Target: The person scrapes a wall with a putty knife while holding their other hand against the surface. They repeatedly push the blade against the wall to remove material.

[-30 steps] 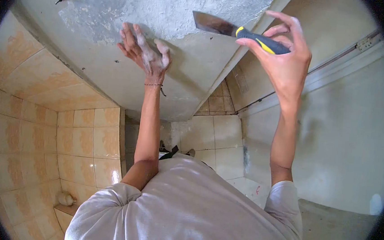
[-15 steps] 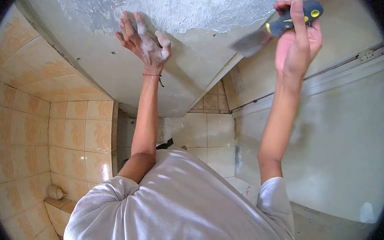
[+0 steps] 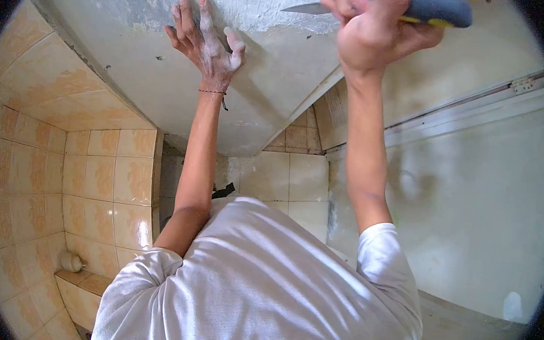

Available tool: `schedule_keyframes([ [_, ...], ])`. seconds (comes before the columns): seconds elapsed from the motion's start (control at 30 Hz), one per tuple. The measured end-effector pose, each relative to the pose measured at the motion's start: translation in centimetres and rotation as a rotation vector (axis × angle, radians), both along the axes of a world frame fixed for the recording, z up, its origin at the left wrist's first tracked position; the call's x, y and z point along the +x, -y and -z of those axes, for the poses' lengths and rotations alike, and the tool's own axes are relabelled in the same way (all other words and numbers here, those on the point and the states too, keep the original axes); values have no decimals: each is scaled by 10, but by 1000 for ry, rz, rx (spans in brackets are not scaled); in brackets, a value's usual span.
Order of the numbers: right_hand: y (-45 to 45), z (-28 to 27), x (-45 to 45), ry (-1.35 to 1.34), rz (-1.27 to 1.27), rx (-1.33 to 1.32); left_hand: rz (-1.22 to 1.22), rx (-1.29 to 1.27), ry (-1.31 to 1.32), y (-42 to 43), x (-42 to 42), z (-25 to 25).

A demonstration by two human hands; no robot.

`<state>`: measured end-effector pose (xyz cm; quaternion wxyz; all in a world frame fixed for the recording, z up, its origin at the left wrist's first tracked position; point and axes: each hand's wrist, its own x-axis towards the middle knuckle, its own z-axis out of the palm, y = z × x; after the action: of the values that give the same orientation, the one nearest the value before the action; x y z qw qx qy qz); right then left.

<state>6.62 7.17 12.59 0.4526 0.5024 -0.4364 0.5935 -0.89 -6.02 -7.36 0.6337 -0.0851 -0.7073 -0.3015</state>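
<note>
My left hand [image 3: 208,45] rests with spread, dusty fingers on the painted wall surface [image 3: 164,75], its fingertips on the edge of a rough grey-white plastered patch [image 3: 246,8]. A thin dark cord is round that wrist. Up at the top right, my right hand [image 3: 381,35] is wrapped round a putty knife [image 3: 441,7] with a dark handle and yellow marks. The knife's metal blade points left over the lower edge of the patch; whether it touches the surface I cannot tell.
Orange-and-cream tiles [image 3: 134,172] cover the wall at the left, with a small tiled ledge [image 3: 84,281] low down. A long metal rail [image 3: 449,107] runs along the right side. Pale tiles [image 3: 265,176] lie beyond my shirt.
The right hand first swung the knife up and right with its blade down-left, then came back left; the blade now points left over the patch. My left hand stays spread on the surface.
</note>
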Motion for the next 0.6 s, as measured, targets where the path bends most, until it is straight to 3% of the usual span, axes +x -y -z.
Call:
schedule_keyframes([
  [0.03, 0, 9, -9, 0, -4, 2, -5, -3, 2, 0, 0, 0],
  [0.1, -1, 38, -26, 47, 393, 57, -3, 4, -5, 0, -2, 0],
  [0.27, -6, 54, -13, 155, 410, -31, 14, 10, -14, -2, 1, -1],
  [0.33, -8, 57, -17, -27, 117, -116, -17, 9, 19, -2, 1, -2],
  [0.37, -14, 57, -18, -31, 120, -115, -14, 10, 15, -3, 0, -3],
  [0.43, -24, 54, -14, -100, 788, 110, 19, 9, -6, -3, 3, -4],
  [0.47, -26, 56, -7, 1, 875, 130, 22, 8, -6, -3, 3, -4],
  [0.5, -20, 53, 0, 1, 879, 129, 18, 8, -11, -3, 2, -4],
  [0.57, -9, 49, 8, 29, 101, -192, 17, 11, -16, -4, 1, -4],
  [0.6, -8, 48, 3, 24, 99, -188, 0, 10, -2, -3, 1, -3],
])
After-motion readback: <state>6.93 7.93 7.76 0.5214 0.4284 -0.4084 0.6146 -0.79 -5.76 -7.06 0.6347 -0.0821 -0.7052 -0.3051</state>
